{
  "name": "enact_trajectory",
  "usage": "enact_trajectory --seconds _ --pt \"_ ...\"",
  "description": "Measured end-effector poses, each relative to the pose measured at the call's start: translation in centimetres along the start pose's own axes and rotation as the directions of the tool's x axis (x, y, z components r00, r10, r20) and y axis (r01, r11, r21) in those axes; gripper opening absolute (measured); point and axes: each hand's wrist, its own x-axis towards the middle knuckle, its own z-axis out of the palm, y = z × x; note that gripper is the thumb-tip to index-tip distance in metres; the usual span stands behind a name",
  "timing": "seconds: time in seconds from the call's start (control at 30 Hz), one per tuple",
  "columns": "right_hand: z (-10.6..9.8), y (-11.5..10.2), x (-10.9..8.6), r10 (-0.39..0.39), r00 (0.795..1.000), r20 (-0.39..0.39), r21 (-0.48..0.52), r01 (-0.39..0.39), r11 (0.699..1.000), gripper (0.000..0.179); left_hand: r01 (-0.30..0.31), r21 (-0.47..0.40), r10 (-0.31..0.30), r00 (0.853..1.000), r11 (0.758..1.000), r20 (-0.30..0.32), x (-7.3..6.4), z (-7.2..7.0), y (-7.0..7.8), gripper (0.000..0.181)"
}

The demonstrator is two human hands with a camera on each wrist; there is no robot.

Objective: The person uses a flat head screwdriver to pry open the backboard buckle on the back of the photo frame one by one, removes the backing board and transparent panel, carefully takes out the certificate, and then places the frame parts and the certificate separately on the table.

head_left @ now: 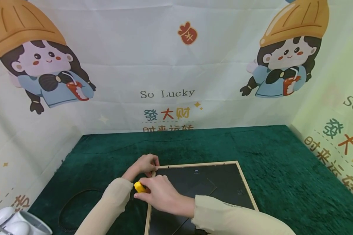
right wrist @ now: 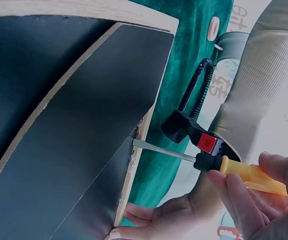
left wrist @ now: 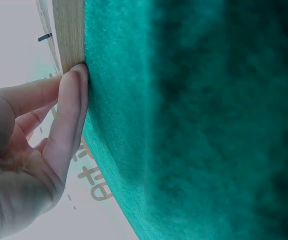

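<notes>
The right hand [head_left: 164, 196] is curling its fingers and thumb round the yellow handle of a screwdriver [right wrist: 249, 176], whose metal shaft is pointing across the left side of a wooden frame [head_left: 194, 165]. Its flat tip is lying where the rim is bordering the black backing board [head_left: 232, 184], though I cannot tell whether it is going into the seam. Just beyond, the left hand [head_left: 146, 164] is pinching the rim near its far left corner, thumb and fingers clamping the wood between them. The frame is lying on dark green cloth [head_left: 282, 169], its board facing up and a thin line running across it. Cream sleeves [head_left: 113, 199] are covering both forearms. Out to the left, a dark loop [head_left: 65, 205] is resting on the cloth, and some white objects [head_left: 19, 223] are standing at the near corner. Behind everything, a white backdrop [head_left: 120, 39] is hanging, showing cartoon figures and "So Lucky".
</notes>
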Motion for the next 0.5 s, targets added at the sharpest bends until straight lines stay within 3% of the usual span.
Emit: enact_trajectory --seconds 0.27,0.5 --pt "0.18 -0.36 0.52 -0.004 1.000 0.023 -0.043 0.005 0.999 0.018 -0.018 0.011 0.018 1.000 1.000 0.000 0.06 -0.06 -0.11 0.007" --pt "0.42 -0.26 0.65 -0.016 1.000 0.025 -0.034 0.017 0.999 0.019 0.007 0.000 -0.007 1.000 1.000 0.005 0.14 -0.10 -0.16 0.007"
